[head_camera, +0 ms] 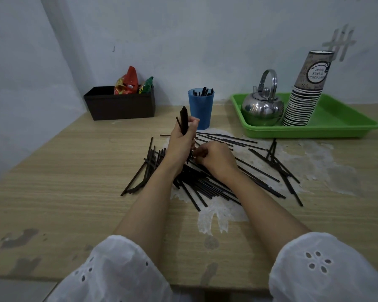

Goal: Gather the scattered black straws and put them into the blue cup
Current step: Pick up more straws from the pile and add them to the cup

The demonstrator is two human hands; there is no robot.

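Several black straws (207, 184) lie scattered in a loose pile across the middle of the wooden table. My left hand (180, 142) grips an upright bundle of black straws (184, 119) just in front of the blue cup (200, 110). The cup stands at the back centre and holds several straws, whose tips show above its rim. My right hand (216, 159) is beside the left one, over the pile, with its fingers curled and pinching a straw near the bundle's lower end.
A dark brown box (120, 105) with snack packets stands at the back left. A green tray (336, 125) at the back right carries a steel kettle (262, 107) and a tall stack of paper cups (303, 94). White worn patches mark the table top.
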